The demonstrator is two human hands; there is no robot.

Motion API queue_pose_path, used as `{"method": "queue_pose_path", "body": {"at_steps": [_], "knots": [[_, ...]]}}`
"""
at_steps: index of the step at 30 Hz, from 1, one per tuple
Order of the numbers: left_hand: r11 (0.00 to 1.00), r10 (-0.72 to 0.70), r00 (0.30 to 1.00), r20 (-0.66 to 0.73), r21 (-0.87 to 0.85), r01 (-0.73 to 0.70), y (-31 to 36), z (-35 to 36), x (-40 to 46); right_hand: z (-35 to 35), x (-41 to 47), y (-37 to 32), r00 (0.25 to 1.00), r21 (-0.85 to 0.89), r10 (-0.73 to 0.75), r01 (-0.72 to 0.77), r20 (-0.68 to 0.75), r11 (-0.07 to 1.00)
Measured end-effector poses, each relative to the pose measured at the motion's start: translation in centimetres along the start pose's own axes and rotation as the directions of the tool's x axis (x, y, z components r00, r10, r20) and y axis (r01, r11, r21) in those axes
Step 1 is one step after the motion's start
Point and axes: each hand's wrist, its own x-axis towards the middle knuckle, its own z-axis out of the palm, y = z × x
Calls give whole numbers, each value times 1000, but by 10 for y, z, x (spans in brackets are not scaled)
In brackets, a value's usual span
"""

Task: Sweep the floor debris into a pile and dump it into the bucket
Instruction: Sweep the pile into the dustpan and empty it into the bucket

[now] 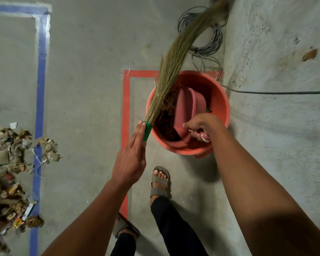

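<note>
- The bucket (187, 111) sits right of centre in the frame, orange, standing inside a red tape corner (126, 108) on the concrete floor (92, 52). It already has some dark dry stuff in the bottom.
- A pink dustpan (185, 108) is tipped down inside the bucket, so I'd say this is the dump step, one load going in.
- The debris (9, 174) is nowhere near done though. There's a big heap of leaves, cardboard and wrappers at the lower left edge, straddling a blue tape line (40, 89), well apart from the bucket.
- Right hand (199, 126) reaches over the near rim, fingers curled around the dustpan's handle, thumb pointing left. Arm comes up from the lower right corner, fairly straight.
- Left hand (131, 159) is flat, fingers straight and together, pressed along the green-wrapped handle of the broom (174, 67). Not really gripping, more steadying it; can't see the thumb.
- The broom lies across the bucket's left rim, bristles running toward the top of the frame and ending over a coil of grey cable (211, 37) at top centre.
- Next move, I reckon: shake the pan empty, lift it out, get a proper grip on the broom and head back left to the heap.
- Sandalled foot (160, 180) is just below the bucket.
</note>
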Motion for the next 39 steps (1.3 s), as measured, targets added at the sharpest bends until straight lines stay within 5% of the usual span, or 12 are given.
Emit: {"method": "queue_pose_path", "body": {"at_steps": [5, 13, 18, 21, 32, 39], "knots": [[1000, -30, 993, -117, -12, 28, -6, 0, 15, 13, 17, -20, 998, -279, -21, 6, -51, 960], [977, -181, 958, -223, -155, 148, -18, 12, 16, 35, 43, -6, 982, -284, -68, 15, -178, 959], [943, -292, 934, -206, -228, 244, -9, 12, 5, 47, 18, 25, 867, -170, -169, 99, -470, 980], [923, -339, 923, -184, -254, 289, -12, 15, 7, 54, 13, 19, 821, -274, -193, 46, -538, 961], [902, -399, 903, -158, -244, 356, -81, 72, 26, 65, 104, -6, 786, -462, -200, -121, -585, 878], [882, -444, 891, -98, -224, 415, -75, 66, 3, 57, 76, 6, 764, -588, -275, -164, -584, 792]]}}
